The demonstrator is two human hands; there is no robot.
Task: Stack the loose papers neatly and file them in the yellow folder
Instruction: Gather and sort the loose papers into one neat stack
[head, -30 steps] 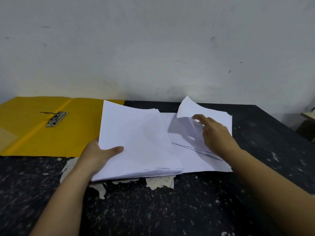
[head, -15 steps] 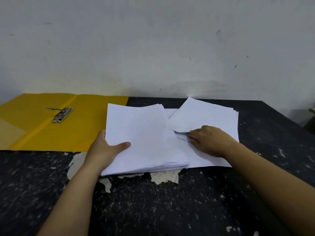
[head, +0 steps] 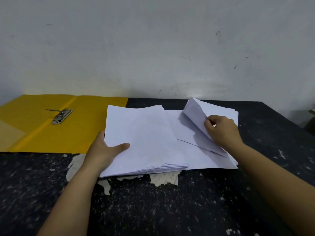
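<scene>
A thick stack of white papers (head: 143, 138) lies in the middle of the black table. My left hand (head: 104, 150) grips its left edge, thumb on top. To the right lies a looser pile of white sheets (head: 204, 159), partly under the stack. My right hand (head: 221, 132) pinches the top sheet (head: 194, 113) of that pile and lifts its left side up. The yellow folder (head: 88, 126) lies open flat at the far left, with a metal clip (head: 62, 114) near its fold.
The black table (head: 153, 210) has a speckled top with peeled pale patches (head: 162, 178) under the stack's near edge. A white wall (head: 153, 48) rises right behind the table. At the far right edge, a dark object (head: 311, 123) stands beyond the table.
My right hand went from lying flat on the right pile to pinching its top sheet and lifting it. My left hand keeps its hold on the stack.
</scene>
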